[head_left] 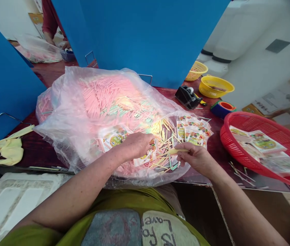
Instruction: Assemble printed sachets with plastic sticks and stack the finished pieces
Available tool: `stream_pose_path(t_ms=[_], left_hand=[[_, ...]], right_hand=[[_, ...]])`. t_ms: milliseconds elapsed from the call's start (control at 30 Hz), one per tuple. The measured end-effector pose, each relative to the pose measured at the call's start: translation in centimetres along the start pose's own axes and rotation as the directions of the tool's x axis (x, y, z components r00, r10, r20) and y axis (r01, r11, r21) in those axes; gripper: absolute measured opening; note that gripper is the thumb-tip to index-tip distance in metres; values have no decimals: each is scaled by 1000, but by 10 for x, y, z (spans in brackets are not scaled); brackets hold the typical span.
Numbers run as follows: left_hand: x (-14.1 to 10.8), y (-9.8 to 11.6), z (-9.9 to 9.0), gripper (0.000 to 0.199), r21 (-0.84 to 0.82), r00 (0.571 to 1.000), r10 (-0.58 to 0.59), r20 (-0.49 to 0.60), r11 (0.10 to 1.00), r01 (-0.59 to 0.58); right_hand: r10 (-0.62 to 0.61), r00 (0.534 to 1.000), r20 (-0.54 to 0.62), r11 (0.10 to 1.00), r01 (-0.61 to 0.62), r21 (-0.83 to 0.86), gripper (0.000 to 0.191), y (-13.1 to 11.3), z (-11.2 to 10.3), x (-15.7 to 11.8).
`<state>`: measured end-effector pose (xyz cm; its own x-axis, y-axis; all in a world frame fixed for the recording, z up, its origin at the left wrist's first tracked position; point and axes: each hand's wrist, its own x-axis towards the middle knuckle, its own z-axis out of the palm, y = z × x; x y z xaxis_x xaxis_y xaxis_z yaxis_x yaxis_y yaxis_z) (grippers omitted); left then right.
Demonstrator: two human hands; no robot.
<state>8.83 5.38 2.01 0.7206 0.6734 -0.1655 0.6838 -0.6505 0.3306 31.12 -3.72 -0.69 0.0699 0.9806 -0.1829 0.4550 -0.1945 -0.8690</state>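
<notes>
Left grip: our left hand (134, 147) is curled closed, seemingly on a printed card (145, 156).
Right grip: our right hand (193, 159) pinches a thin bundle of yellow sticks (178, 150).
Sticks: pastel sticks (164, 143) lie heaped in a clear plastic bag (65, 136) on the desk (214, 143).
Progress: the bag is heaped full; loose printed cards (263, 143) lie in a red basket (227, 136), right.

Plastic bag (104, 99) blocks ahead, red basket (237, 118) right
</notes>
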Motion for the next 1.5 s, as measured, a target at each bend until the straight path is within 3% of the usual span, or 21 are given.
stream_pose_path(t_ms=[67,200,300,467,533,633,733,833,933,1033,1133,1200,1267,1367,1433,1500], left_hand=[[4,-1,5,18,91,999,-29,-37,995,33],[4,-1,4,16,192,970,155,-188,974,-119],[1,3,-3,16,63,964,168,-207,985,-159],[3,4,1,13,-329,984,65,-168,937,-118],[5,1,6,16,-394,985,43,-166,913,-106],[5,-3,10,22,-438,980,73,-183,887,-148],[2,-7,10,26,-470,973,111,-205,860,-197],[-1,-8,8,28,-464,970,96,-223,865,-192],[-3,-7,10,23,-514,974,4,-228,848,-124],[-5,-5,15,17,-641,977,-85,-198,765,-63],[-9,-7,17,16,-699,969,-59,-240,703,-130],[-12,-9,16,18,-686,962,2,-275,700,-198],[-16,-12,13,21,-638,952,54,-302,731,-244],[-20,-15,11,27,-535,940,74,-333,806,-253],[-20,-15,11,27,-521,946,66,-318,821,-232],[-20,-16,13,23,-580,963,12,-270,796,-173]], right_hand=[[-45,997,-68,993,37,-116,20,2,1,0],[-193,979,-60,916,158,-370,19,13,3,2],[-347,938,-14,820,297,-489,17,21,2,6],[-376,908,-185,898,308,-313,13,15,-8,9],[-376,896,-235,926,352,-137,13,5,-10,9],[-421,852,-310,884,462,69,13,-15,-5,7],[-556,747,-364,810,586,-35,14,-32,4,6],[-668,675,-314,743,624,-242,18,-37,11,4],[-702,666,-252,709,622,-331,22,-35,15,1],[-639,708,-301,769,591,-243,20,-36,19,-5],[-598,730,-331,798,578,-168,16,-44,21,-8],[-633,692,-346,770,608,-194,18,-52,20,-7],[-698,615,-367,713,643,-280,20,-59,18,-4],[-794,527,-304,608,665,-433,26,-66,15,0],[-809,525,-263,585,678,-445,31,-67,16,1],[-788,549,-279,615,686,-389,33,-64,17,0]])
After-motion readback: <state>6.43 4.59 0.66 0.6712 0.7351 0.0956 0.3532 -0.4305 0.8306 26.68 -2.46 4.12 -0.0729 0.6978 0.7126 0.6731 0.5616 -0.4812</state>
